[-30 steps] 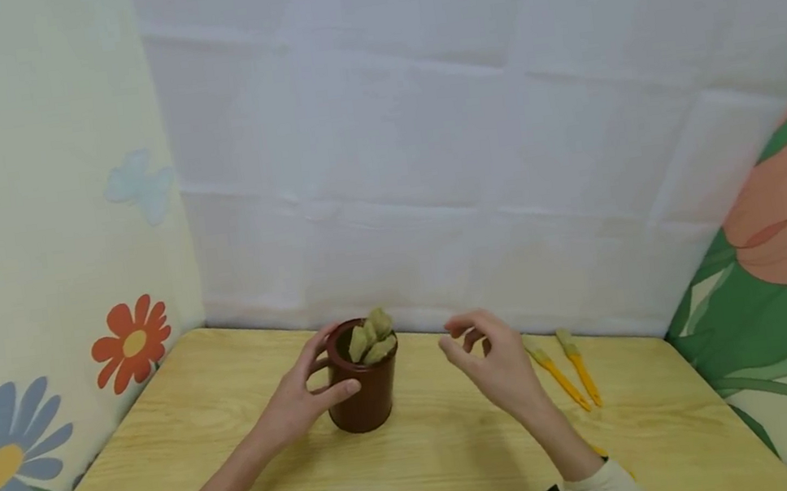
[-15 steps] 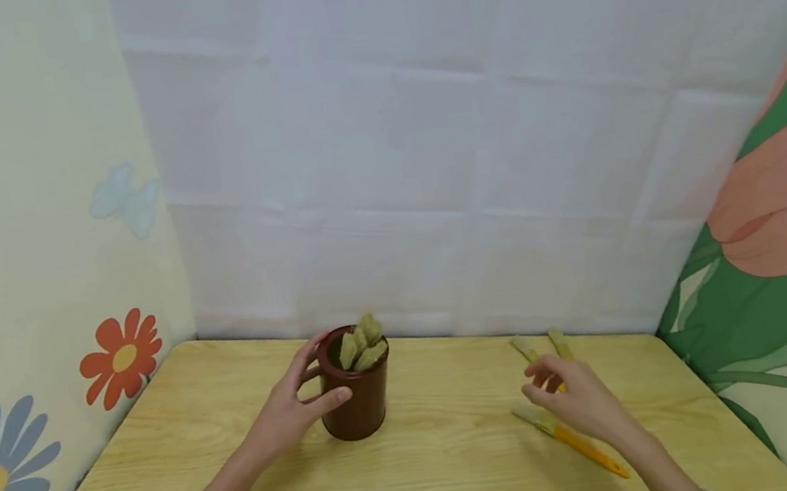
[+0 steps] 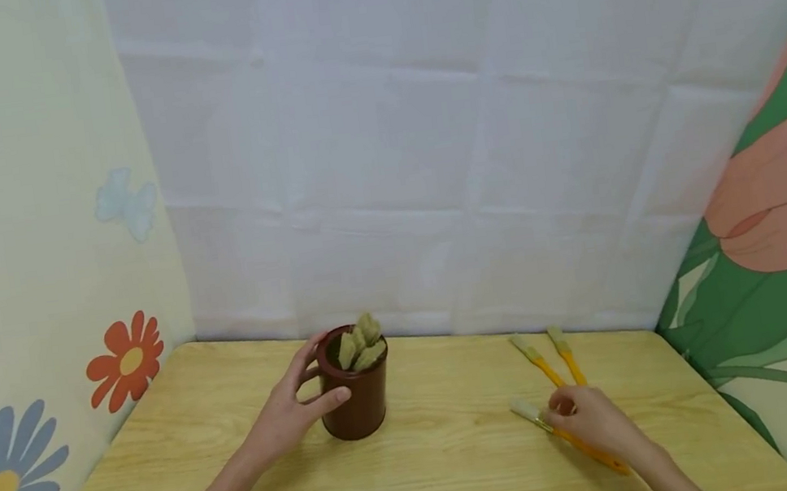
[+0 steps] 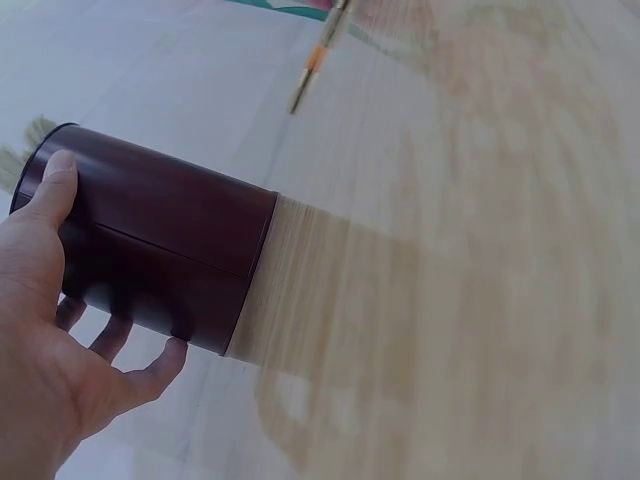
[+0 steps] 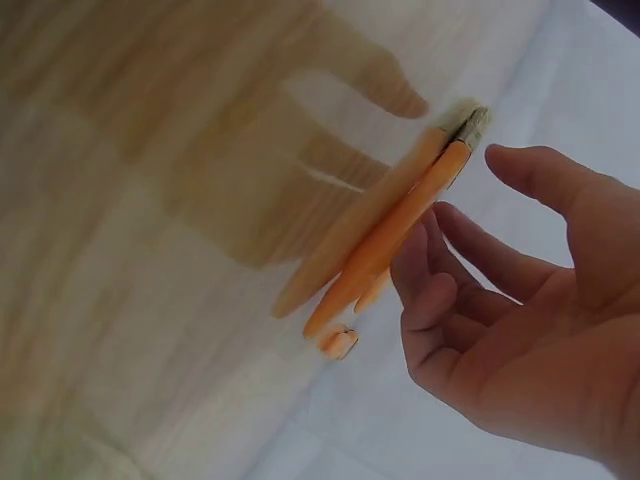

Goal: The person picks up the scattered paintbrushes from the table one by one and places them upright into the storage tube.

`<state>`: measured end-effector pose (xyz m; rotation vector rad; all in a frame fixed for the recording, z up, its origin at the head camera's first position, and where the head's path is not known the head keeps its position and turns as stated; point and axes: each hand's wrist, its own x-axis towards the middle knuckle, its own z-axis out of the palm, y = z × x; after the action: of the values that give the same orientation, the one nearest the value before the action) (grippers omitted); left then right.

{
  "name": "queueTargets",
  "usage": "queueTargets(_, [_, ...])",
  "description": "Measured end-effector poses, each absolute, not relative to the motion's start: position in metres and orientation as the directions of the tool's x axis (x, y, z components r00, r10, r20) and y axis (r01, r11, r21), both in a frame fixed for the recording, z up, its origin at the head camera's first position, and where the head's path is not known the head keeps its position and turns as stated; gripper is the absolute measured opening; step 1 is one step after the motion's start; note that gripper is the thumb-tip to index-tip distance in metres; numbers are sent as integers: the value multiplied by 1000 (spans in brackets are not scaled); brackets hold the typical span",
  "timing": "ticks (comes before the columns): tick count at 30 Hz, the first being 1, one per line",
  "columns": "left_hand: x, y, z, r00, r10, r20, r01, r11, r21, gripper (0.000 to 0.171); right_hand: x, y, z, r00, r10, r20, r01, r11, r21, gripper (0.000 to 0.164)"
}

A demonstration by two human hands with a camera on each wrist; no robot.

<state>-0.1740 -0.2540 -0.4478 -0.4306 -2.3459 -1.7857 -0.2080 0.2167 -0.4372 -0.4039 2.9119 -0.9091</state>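
In the head view my left hand (image 3: 289, 414) holds a dark red-brown cylindrical cup (image 3: 359, 401) upright on the table, thumb along its side. Tan-green brush heads (image 3: 360, 346) stick up out of the cup. In the left wrist view the thumb and curled fingers lie around the cup (image 4: 160, 235). My right hand (image 3: 595, 417) is over an orange-handled paintbrush (image 3: 530, 413) lying flat on the table. The right wrist view shows thumb and fingers spread apart beside the orange handle (image 5: 385, 245); whether a fingertip touches it, I cannot tell.
Two more orange-handled paintbrushes, a left one (image 3: 536, 359) and a right one (image 3: 567, 355), lie just beyond the right hand. The wood-grain table (image 3: 421, 471) meets a white cloth backdrop (image 3: 383, 157). Flower-printed walls stand left and right.
My right hand has moved right and down, from beside the cup to the nearest paintbrush. The left hand keeps holding the cup. The head view has shifted slightly.
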Motion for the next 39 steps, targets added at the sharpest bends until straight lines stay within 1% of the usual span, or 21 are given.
queueTargets(9, [-174, -255, -448, -945, 136, 297, 322, 246, 914, 85, -208, 222, -441, -939, -343, 19, -293, 771, -566, 12])
queueTargets(14, [-174, -255, -448, -943, 134, 304, 329, 249, 911, 85, -206, 220, -443, -949, -315, 27, -274, 776, -568, 11])
queueTargets(18, [-174, -256, -449, -944, 129, 303, 326, 251, 911, 84, -207, 218, -446, -958, -284, 29, -249, 780, -575, 15])
queueTargets(22, [-175, -256, -449, -942, 136, 307, 332, 243, 911, 84, -208, 218, -445, -958, -287, 26, -243, 758, -606, 18])
queueTargets(29, [-176, -255, -450, -941, 136, 309, 333, 230, 914, 84, -210, 203, -425, -953, -300, 51, -256, 699, -668, 16])
queueTargets(39, [-177, -257, -453, -941, 136, 309, 334, 244, 910, 84, -206, 159, -380, -962, -212, 171, -268, 626, -732, 16])
